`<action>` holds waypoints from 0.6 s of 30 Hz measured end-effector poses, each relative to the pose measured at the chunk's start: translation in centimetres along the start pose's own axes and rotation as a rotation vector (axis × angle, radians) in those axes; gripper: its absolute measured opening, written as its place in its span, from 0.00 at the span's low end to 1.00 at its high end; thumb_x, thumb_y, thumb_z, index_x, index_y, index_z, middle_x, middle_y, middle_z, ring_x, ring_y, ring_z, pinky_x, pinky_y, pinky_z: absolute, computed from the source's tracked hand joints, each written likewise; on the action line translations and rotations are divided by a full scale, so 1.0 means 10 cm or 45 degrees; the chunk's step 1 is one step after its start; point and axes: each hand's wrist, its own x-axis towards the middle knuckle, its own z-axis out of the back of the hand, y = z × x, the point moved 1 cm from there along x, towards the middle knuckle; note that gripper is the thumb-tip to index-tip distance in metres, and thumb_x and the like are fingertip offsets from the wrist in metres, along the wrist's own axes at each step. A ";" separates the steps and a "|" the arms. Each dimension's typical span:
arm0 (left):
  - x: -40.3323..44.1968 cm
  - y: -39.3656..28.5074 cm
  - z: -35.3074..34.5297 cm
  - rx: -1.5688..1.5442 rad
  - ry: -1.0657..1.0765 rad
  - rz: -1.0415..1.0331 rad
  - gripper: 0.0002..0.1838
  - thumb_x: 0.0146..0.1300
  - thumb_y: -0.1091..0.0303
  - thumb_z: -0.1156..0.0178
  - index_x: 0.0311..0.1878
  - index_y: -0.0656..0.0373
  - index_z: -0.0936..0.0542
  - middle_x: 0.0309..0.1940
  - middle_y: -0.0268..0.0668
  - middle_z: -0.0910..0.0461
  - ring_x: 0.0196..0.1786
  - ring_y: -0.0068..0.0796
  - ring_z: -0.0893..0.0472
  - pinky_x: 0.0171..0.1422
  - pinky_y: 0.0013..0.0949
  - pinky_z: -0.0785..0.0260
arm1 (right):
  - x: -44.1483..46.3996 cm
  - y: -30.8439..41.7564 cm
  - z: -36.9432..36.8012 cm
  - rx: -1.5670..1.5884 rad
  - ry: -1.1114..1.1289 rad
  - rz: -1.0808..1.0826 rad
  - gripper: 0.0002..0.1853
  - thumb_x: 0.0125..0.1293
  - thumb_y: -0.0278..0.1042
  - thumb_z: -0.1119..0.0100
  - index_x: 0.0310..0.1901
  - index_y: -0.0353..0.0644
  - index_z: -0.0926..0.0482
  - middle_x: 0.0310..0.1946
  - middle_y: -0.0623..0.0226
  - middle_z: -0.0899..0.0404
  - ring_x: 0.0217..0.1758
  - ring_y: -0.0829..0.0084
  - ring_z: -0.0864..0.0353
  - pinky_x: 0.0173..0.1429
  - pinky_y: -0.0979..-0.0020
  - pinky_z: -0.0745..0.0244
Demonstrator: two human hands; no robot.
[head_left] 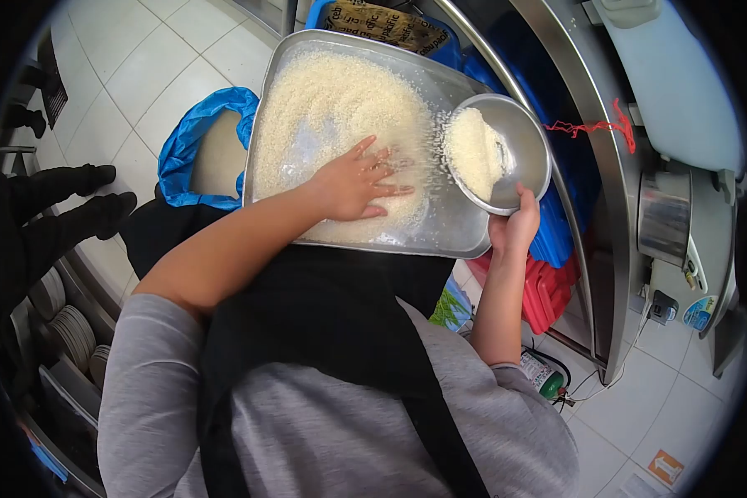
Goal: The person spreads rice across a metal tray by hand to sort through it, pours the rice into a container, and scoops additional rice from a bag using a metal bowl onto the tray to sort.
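A large metal tray [465, 230] lies in front of my body with white rice grains [340, 87] spread over much of it. My left hand [361, 183] is over the rice with its fingers spread, and grains cling to the fingers. At the tray's right end my right hand [516, 222] grips the rim of a steel bowl [524, 145]. The bowl tilts towards the tray, with a heap of rice [473, 152] at its left side. Loose grains, slightly blurred, lie or fall between the bowl's rim and the tray.
A blue bag [174, 162] with whitish contents stands against the tray's left side. Blue crates [556, 241] and a red crate [539, 295] sit beneath a metal frame at right. Stacked plates [70, 332] fill a rack at lower left. Another person's dark-clothed legs [58, 195] are at left.
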 end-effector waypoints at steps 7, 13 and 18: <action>0.33 0.49 0.20 0.353 0.019 0.194 0.30 0.69 0.37 0.62 0.73 0.32 0.41 0.77 0.28 0.55 0.78 0.35 0.55 0.80 0.52 0.70 | -0.05 0.12 0.05 0.095 -0.118 -0.114 0.19 0.64 0.26 0.53 0.57 0.33 0.31 0.52 0.58 0.26 0.54 0.64 0.23 0.57 0.63 0.27; -0.05 0.75 0.05 0.240 -0.309 0.289 0.32 0.69 0.41 0.56 0.74 0.35 0.44 0.77 0.31 0.53 0.78 0.39 0.55 0.79 0.54 0.64 | 0.00 0.11 0.12 0.059 -0.045 -0.061 0.20 0.64 0.26 0.53 0.58 0.33 0.31 0.53 0.57 0.26 0.55 0.64 0.24 0.59 0.63 0.28; -0.36 0.54 -0.03 0.155 -0.296 0.310 0.34 0.67 0.42 0.52 0.74 0.37 0.44 0.76 0.33 0.52 0.78 0.42 0.52 0.78 0.56 0.62 | 0.00 0.08 0.07 -0.067 0.004 0.047 0.21 0.64 0.25 0.53 0.60 0.33 0.32 0.55 0.57 0.27 0.56 0.64 0.24 0.60 0.64 0.29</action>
